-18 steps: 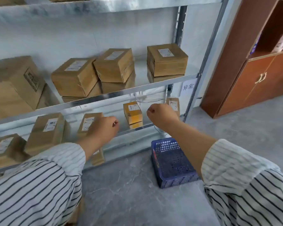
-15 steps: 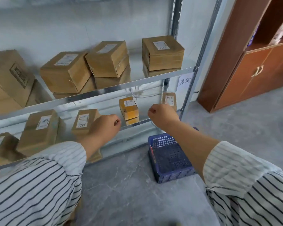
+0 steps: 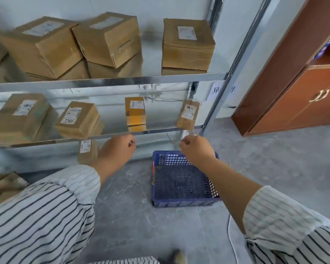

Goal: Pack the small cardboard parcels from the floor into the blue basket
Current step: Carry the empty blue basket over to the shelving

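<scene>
The blue basket [image 3: 183,203] sat on the grey floor [image 3: 137,221] right in front of a metal rack [image 3: 107,80], its perforated bottom in plain view. The left hand [image 3: 117,150] hung just beyond the basket's far left corner, fingers curled into a loose fist with nothing visible in it. The right hand [image 3: 197,149] hovered over the basket's far right corner, likewise curled up and carrying nothing that could be seen. Both arms came out of striped sleeves [image 3: 46,216] on the near side of the basket. To the left of the basket, partly hidden behind the left hand, a small labelled parcel [image 3: 86,151] stood upright under the rack's lowest shelf. Further left of the basket, another cardboard box [image 3: 6,184] lay at floor level, half cut off by the frame. Above and behind the basket, a yellowish parcel [image 3: 135,111] and a slim brown parcel [image 3: 189,114] stood on the shelf, the slim one leaning at its right end; larger boxes filled the shelves higher up and to the left. Well to the right of the basket stood a brown wooden cabinet [image 3: 303,96]. A thin white cable [image 3: 231,237] ran along the floor from near the basket's near right corner.
</scene>
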Action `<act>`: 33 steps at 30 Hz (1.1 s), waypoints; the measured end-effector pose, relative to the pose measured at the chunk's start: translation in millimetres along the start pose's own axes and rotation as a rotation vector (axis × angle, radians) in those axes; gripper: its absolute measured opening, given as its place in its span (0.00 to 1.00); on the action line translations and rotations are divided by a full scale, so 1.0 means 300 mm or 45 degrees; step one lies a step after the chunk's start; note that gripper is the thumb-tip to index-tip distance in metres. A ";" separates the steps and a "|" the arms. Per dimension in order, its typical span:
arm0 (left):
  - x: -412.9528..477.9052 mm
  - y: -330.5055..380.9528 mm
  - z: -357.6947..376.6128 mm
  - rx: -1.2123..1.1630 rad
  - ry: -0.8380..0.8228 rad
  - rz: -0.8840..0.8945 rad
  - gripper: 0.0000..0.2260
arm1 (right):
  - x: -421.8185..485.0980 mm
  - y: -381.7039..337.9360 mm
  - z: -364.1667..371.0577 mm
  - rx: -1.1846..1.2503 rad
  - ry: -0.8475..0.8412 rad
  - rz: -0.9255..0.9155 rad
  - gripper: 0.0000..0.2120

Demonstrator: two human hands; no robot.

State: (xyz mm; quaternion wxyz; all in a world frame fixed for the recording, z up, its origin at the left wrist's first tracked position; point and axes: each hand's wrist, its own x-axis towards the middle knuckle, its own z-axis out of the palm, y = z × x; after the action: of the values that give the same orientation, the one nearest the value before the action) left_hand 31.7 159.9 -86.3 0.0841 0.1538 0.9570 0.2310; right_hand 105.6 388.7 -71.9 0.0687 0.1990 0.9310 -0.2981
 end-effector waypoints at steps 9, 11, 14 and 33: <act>0.100 0.157 0.216 0.025 -0.041 -0.151 0.09 | 0.152 0.325 -0.019 -0.018 -0.091 0.065 0.14; 0.145 0.176 0.240 0.030 -0.031 -0.162 0.10 | 0.185 0.362 -0.012 0.002 -0.108 0.068 0.13; 0.219 0.208 0.299 0.026 -0.048 -0.169 0.10 | 0.247 0.423 -0.011 0.050 -0.112 0.082 0.13; 0.413 0.245 0.971 -0.111 -0.097 -0.582 0.20 | 0.619 1.019 0.134 -0.051 -0.316 0.171 0.12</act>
State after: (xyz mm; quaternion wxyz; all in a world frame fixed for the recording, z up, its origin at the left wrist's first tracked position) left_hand 1.8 384.8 -319.2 0.1768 -0.0622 0.9522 0.2411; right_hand 62.4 653.7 -311.8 0.2071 0.2211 0.9057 -0.2964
